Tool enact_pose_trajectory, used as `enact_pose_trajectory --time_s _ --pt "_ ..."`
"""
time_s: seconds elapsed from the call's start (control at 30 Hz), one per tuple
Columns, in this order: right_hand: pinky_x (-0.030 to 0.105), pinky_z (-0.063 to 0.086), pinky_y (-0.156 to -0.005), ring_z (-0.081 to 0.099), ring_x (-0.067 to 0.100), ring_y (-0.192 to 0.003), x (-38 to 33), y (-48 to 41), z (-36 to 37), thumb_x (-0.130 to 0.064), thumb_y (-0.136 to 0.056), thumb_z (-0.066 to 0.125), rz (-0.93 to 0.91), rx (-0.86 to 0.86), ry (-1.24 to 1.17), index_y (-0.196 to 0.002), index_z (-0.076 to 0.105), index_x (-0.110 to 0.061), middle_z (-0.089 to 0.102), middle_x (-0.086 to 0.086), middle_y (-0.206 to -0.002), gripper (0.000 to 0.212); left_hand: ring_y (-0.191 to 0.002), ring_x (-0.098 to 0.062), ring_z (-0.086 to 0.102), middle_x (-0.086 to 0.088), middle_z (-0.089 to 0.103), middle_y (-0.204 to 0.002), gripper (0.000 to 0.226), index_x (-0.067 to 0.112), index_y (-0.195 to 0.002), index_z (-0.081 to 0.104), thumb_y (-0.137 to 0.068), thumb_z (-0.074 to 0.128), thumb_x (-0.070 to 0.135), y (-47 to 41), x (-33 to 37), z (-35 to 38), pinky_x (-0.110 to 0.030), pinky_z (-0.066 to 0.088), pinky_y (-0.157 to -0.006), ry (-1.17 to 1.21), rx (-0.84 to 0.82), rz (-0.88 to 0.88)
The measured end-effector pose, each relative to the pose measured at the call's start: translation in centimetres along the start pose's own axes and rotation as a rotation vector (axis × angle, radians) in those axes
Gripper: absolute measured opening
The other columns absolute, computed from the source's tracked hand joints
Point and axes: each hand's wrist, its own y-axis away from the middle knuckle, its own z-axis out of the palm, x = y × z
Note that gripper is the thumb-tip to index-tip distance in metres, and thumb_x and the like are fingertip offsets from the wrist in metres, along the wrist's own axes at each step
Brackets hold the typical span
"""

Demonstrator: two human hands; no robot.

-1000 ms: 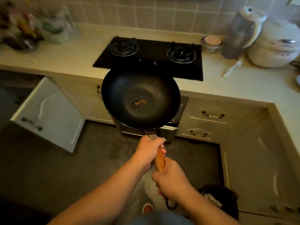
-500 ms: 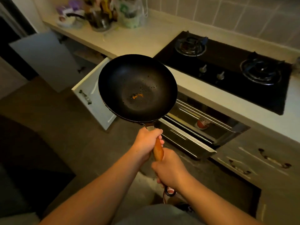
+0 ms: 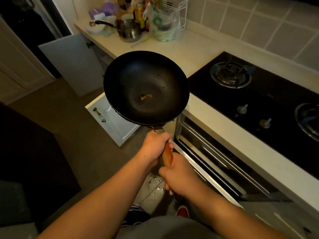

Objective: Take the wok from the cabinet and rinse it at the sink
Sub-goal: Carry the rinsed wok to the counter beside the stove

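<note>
A black wok [image 3: 146,87] with a small orange scrap at its bottom hangs level in the air in front of the counter. Both hands grip its wooden handle [image 3: 167,156]. My left hand [image 3: 155,145] holds the handle close to the wok's rim. My right hand [image 3: 177,176] grips the handle's near end. The sink is not in view.
A black gas hob [image 3: 259,100] lies in the counter at right, above a pulled-out steel drawer [image 3: 207,163]. Two white cabinet doors [image 3: 112,121] stand open at left. A steel saucepan [image 3: 129,30], bottles and a plastic bag crowd the counter's far end.
The view has swung left: the hob slid to the right and the cluttered counter end came into view. The wok stays held level in both hands.
</note>
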Motion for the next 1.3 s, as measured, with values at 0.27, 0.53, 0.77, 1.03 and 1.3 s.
enact_pose_trajectory --time_s 0.27,0.53,0.77,1.03,1.3 --pt "0.026 0.047 -0.04 0.06 0.013 -0.036 -4.9 -8.2 1.6 -0.019 -0.068 0.054 0.038 0.084 -0.03 -0.081 0.055 -0.022 0.06 0.001 -0.052 0.014 -0.048 -0.011 0.062 -0.005 0.061 -0.053 0.026 0.011 -0.061 0.063 -0.087 0.063 0.016 -8.7 3.9 -4.0 -0.023 0.053 -0.049 -0.092 -0.038 -0.007" --pt "0.029 0.05 -0.042 0.058 0.012 -0.039 -12.5 -15.8 7.4 -0.022 -0.071 0.059 0.125 0.257 -0.143 -0.09 0.054 -0.02 0.058 0.004 -0.061 0.019 -0.049 -0.012 0.063 -0.001 0.061 -0.053 0.017 0.01 -0.07 0.063 -0.079 0.065 0.024 -18.1 8.4 -11.0 -0.024 0.051 -0.049 -0.196 -0.219 -0.043" --pt "0.021 0.052 -0.043 0.061 0.006 -0.039 -17.2 -20.5 9.8 -0.011 -0.083 0.064 0.179 0.389 -0.187 -0.082 0.06 -0.018 0.062 0.0 -0.054 0.007 -0.049 -0.016 0.061 -0.002 0.06 -0.048 0.027 0.016 -0.057 0.061 -0.082 0.064 0.022 -22.5 12.6 -13.8 -0.029 0.052 -0.051 -0.298 -0.368 -0.041" --pt "0.019 0.042 -0.044 0.05 0.001 -0.04 -19.7 -24.9 8.0 -0.008 -0.085 0.062 0.144 0.481 -0.216 -0.076 0.06 -0.019 0.056 0.002 -0.058 0.014 -0.049 -0.015 0.062 -0.003 0.064 -0.051 0.03 0.015 -0.056 0.062 -0.086 0.062 0.021 -27.4 15.6 -12.6 -0.033 0.051 -0.059 -0.404 -0.485 -0.003" --pt "0.021 0.055 -0.049 0.064 0.008 -0.048 -21.4 -30.1 3.0 -0.012 -0.086 0.063 0.071 0.585 -0.329 -0.079 0.059 -0.024 0.065 0.004 -0.062 0.015 -0.058 -0.018 0.063 -0.004 0.064 -0.055 0.028 0.02 -0.054 0.063 -0.08 0.063 0.029 -33.8 18.7 -8.3 -0.037 0.049 -0.068 -0.511 -0.585 0.018"
